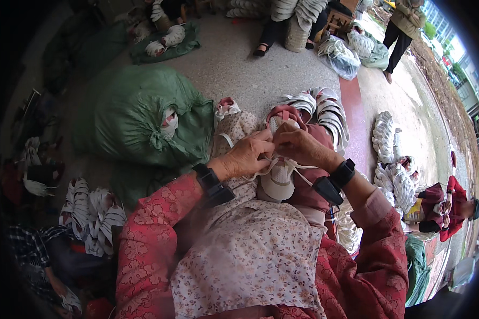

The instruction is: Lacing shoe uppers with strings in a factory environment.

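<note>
A cream-white shoe (278, 183) rests on my lap with its rounded toe toward me. Its reddish lining shows at the far end. My left hand (246, 154) is closed in a pinch at the shoe's left side, on a white shoelace (298, 166). From the right, my right hand (302, 146) pinches the lace too, over the shoe's middle. Loose lace ends hang in curves across the toe. The exact spot where the fingertips grip is partly hidden by the fingers. Under the shoe lies my floral apron (250, 250).
A large green sack (138, 117) stands at the left front. Stacked white shoe parts (330, 117) curve beyond my right knee, and more piles (391, 154) lie farther right. Other people (452, 207) sit or stand around, with a clear plastic bag (339, 56) at the back.
</note>
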Demonstrator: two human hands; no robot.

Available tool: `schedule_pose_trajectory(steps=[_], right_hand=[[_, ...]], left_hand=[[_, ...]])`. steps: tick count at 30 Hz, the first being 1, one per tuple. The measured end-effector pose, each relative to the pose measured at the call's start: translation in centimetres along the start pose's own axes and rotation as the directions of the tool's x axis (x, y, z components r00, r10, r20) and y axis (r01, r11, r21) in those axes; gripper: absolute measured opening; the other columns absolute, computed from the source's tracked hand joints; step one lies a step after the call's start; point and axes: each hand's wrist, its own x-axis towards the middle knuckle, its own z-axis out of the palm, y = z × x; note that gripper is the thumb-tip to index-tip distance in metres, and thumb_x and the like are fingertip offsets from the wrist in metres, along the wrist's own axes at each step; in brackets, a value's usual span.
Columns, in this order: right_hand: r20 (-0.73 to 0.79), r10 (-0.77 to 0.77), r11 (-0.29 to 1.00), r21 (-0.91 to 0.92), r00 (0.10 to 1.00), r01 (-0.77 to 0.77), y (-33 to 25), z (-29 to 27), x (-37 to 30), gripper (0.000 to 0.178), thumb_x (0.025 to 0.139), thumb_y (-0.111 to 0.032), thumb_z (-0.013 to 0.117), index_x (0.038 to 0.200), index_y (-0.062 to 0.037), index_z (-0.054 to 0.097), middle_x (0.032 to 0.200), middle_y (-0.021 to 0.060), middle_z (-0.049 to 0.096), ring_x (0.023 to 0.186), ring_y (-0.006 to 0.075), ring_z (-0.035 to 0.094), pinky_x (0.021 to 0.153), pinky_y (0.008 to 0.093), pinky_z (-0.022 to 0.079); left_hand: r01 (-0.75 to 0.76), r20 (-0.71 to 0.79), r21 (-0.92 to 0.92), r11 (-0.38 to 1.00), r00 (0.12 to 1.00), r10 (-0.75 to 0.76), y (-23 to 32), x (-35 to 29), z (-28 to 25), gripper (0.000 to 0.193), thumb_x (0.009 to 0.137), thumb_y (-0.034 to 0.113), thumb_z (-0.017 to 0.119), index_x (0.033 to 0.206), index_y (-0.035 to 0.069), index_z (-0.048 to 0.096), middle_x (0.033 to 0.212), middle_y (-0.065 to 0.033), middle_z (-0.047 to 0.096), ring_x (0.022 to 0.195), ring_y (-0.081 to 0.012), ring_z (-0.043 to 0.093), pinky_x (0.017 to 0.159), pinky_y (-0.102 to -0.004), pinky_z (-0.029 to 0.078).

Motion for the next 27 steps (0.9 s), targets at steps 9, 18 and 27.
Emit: schedule_pose_trajectory(steps=[9,18,27], right_hand=[[0.192,0.097,0.993,-0.089,0.977,-0.082,-0.9,0.8,0.3,0.013,0.077,-0.014,0.076,0.083,-0.0063,0.067,0.094,0.0071,0.052,0.097,0.0224,0.050,0.085,0.0347,0.041],[0.082,0.059,0.949,-0.315,0.995,-0.031,-1.9,1.3,0.3,0.010,0.072,-0.008,0.067,0.080,-0.0037,0.065,0.097,0.0135,0.056,0.102,0.0308,0.051,0.091,0.0392,0.041],[-0.152,-0.025,0.807,-0.586,0.988,-0.069,-0.8,-15.8,0.6,0.007,0.085,-0.005,0.059,0.087,-0.0034,0.066,0.088,0.0138,0.061,0.085,0.0300,0.059,0.079,0.0391,0.046]], left_hand=[[-0.042,0.016,-0.032,0.999,0.999,0.042,-0.5,-0.9,0.3,0.020,0.067,0.000,0.072,0.073,0.003,0.053,0.092,-0.0074,0.051,0.090,-0.0255,0.057,0.078,-0.0343,0.046],[-0.069,0.042,0.068,0.995,0.997,0.067,-0.2,-0.4,0.1,0.022,0.068,0.007,0.072,0.075,0.005,0.051,0.090,-0.0088,0.051,0.090,-0.0302,0.057,0.077,-0.0397,0.048],[0.049,0.157,0.017,0.999,0.986,-0.051,0.8,1.7,-0.5,0.022,0.072,0.017,0.073,0.082,0.004,0.058,0.086,-0.0080,0.053,0.074,-0.0260,0.059,0.066,-0.0329,0.048]])
